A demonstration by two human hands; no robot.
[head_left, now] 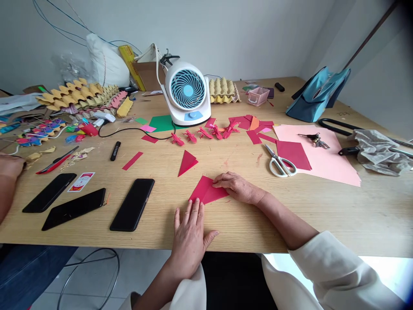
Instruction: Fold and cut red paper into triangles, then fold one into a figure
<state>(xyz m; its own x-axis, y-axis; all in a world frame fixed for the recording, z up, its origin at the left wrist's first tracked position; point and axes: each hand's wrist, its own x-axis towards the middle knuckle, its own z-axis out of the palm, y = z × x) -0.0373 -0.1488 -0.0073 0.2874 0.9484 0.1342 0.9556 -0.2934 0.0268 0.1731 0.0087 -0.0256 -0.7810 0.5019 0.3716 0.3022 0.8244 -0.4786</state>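
Observation:
A red sheet of paper with a crease lies flat near the table's front edge. My left hand is spread palm down, its fingertips on the paper's lower left edge. The curled fingers of my right hand rest on the paper's right part and cover its upper right side. Behind the paper is a folded red triangle. Several small folded red paper figures form a row farther back. White-handled scissors lie to the right, touching a red sheet.
A white fan stands at the back. Phones lie on the left, near another person's hand. Pink paper, keys and a blue bag are on the right. Egg trays stand back left.

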